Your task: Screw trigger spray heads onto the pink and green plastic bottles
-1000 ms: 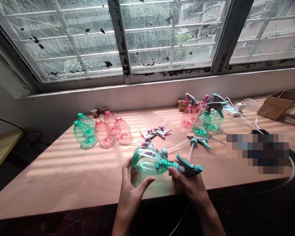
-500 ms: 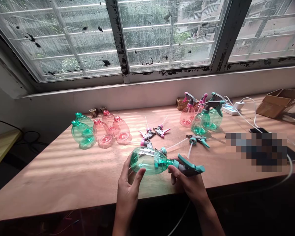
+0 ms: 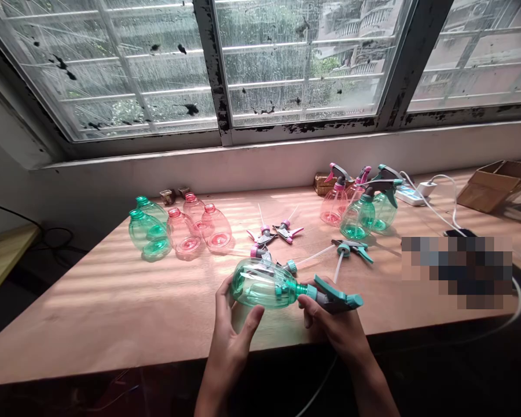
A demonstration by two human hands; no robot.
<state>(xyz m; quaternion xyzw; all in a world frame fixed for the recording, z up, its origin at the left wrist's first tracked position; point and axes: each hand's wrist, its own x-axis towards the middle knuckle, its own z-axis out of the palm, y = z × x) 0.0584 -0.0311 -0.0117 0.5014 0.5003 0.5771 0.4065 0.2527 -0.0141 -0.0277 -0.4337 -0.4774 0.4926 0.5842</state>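
Note:
A clear green bottle point(image 3: 260, 286) lies sideways in front of me, its base to the left. My left hand point(image 3: 231, 330) cradles the base end, with the thumb out along the near side. At the neck, my right hand point(image 3: 336, 327) grips a teal and grey spray head point(image 3: 335, 294) by its collar. The collar meets the bottle's threaded mouth, with some thread still showing. Just beyond the bottle lie loose pink spray heads point(image 3: 263, 236) and teal ones point(image 3: 351, 250) with their thin tubes.
Open green bottles point(image 3: 150, 231) and pink bottles point(image 3: 217, 229) stand at the back left. Bottles with heads fitted, pink point(image 3: 334, 202) and green point(image 3: 358, 217), stand at the back right. Further right are a power strip point(image 3: 412, 195), white cables and a cardboard box point(image 3: 495, 185).
My left thumb has eased away from the bottle's side and points more to the right. The bottle and spray head stay nearly in place; the view has shifted slightly.

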